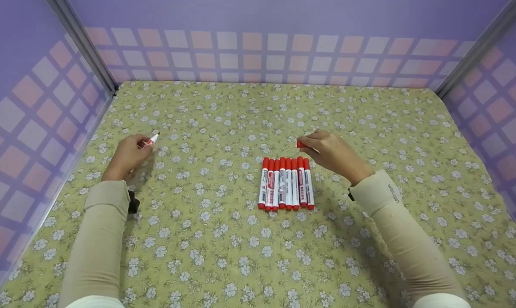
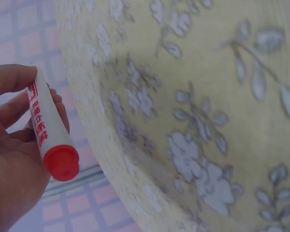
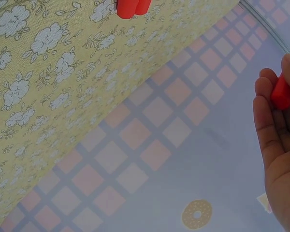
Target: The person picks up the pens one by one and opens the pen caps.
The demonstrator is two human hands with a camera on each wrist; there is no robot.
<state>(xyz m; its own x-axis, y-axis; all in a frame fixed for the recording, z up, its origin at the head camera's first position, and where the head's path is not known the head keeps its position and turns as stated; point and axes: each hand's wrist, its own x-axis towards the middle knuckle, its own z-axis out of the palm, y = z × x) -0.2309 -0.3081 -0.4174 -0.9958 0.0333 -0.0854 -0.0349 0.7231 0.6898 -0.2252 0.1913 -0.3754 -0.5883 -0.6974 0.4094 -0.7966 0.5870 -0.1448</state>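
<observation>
My left hand (image 1: 131, 155) grips an uncapped white marker (image 1: 153, 139) with its bare tip pointing away and to the right. In the left wrist view, thumb and fingers pinch the barrel of this marker (image 2: 49, 116), whose red end plug faces the camera. Off to the right, my right hand (image 1: 331, 154) pinches a red marker cap (image 1: 301, 144) between thumb and fingers; the cap (image 3: 282, 94) also shows in the right wrist view. Just below and left of that hand, several capped white markers (image 1: 286, 184) lie side by side in a row, red caps to the back.
A yellow-green floral cloth (image 1: 198, 256) covers the table. Purple panels with pink and white squares (image 1: 277, 42) stand along the back and both sides, joined by grey metal posts (image 1: 84, 47) at the corners.
</observation>
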